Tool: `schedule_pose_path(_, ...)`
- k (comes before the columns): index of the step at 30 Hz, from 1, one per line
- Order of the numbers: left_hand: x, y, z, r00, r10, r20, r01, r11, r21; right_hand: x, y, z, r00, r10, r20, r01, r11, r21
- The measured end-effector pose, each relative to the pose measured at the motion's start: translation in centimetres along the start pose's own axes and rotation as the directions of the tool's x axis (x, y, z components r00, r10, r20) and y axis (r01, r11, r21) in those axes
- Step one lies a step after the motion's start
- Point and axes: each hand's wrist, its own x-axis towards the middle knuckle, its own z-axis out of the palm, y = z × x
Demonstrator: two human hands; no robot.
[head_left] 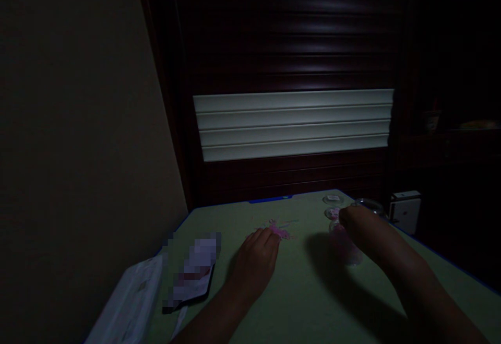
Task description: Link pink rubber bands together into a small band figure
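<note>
A small pile of pink pieces [279,230] lies on the pale green table [289,292]. My left hand [259,252] rests palm down at the near edge of that pile, its fingertips touching the pieces; whether it grips any is hidden. On the right, a clear jar with pink contents [345,246] stands on the table. My right hand [353,220] is at the jar's top, fingers curled in and turned away from view, so what they hold cannot be made out. Just behind the jar is a small clear dish with pink bits [332,212].
A clear round lid [333,199] lies near the table's back edge, with a larger clear round container [368,205] beside it. At the left are a partly blurred phone-like object [195,271] and a white package [129,299]. A white box [406,212] stands beyond the right edge.
</note>
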Motion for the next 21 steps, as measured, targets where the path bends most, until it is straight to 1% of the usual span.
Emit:
schedule_pose_path(4,0.0,-0.1,0.1,1.0,0.01,-0.015,-0.01,1.0,0.006,0.2,-0.2,-0.2,0.999,-0.03,0.022,0.03,0.999,-0.012)
schedule_pose_path(9,-0.1,-0.1,0.3,1.0,0.002,-0.017,-0.002,1.0,0.002,0.0,-1.7,-0.8,0.997,-0.073,-0.027,0.073,0.997,-0.022)
schedule_pose_path(13,0.0,-0.1,0.4,1.0,-0.028,-0.011,0.028,1.0,0.011,-0.6,-3.5,-0.9,0.985,-0.169,-0.046,0.169,0.986,-0.004)
schedule_pose_path(16,0.2,-0.1,0.3,0.999,-0.054,0.003,0.054,0.998,0.012,-1.2,-4.7,-0.8,0.966,-0.253,-0.049,0.255,0.966,0.032)
schedule_pose_path(21,0.3,-0.2,0.2,0.993,-0.116,0.026,0.116,0.993,0.013,-1.6,-6.3,0.1,0.937,-0.349,-0.032,0.35,0.934,0.076)
